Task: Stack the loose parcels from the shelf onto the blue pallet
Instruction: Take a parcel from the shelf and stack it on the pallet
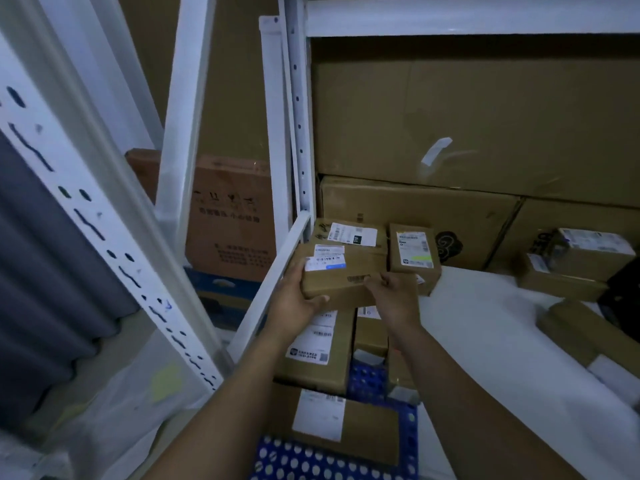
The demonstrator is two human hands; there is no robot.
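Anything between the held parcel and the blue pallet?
The left hand and right hand grip the brown cardboard parcel. Labelled cardboard parcels on the blue perforated plastic pallet lie beneath it; bare grid shows nearer.

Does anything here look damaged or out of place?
A strip of tape on the big carton at the back of the shelf has peeled loose and sticks out. The parcel gripped by the left hand and right hand looks intact.

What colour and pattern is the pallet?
The pallet is blue, dotted with round holes; head view.

Dim light falls on white metal racking [300, 133], grey curtain [41, 254] and big cartons [467, 116].
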